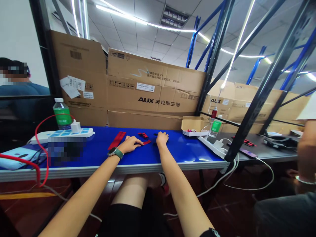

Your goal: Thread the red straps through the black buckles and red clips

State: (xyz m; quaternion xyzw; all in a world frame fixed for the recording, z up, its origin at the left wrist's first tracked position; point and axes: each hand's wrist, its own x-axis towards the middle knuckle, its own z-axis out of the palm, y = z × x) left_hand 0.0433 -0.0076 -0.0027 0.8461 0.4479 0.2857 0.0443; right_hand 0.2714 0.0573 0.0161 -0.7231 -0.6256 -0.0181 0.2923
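My left hand [132, 144], with a watch on its wrist, rests low over the blue tabletop, its fingertips closed at the end of a short red strap [147, 142]. Just behind that strap lies a red-and-black strap piece with what looks like a buckle [143, 135]. To the left of my left hand is a wider red strap [117, 140], flat on the table. My right hand [162, 138] is farther right, fingers curled down. Small black ends show at its left side; the rest of what it holds is hidden under the fingers.
A white power strip [84, 132], a bottle [62, 113] and a light-blue device [17, 158] with a red cable stand left. An open small box [195, 126] and another power strip [214, 148] are right. Cardboard [155, 95] walls the back. A person sits on each side.
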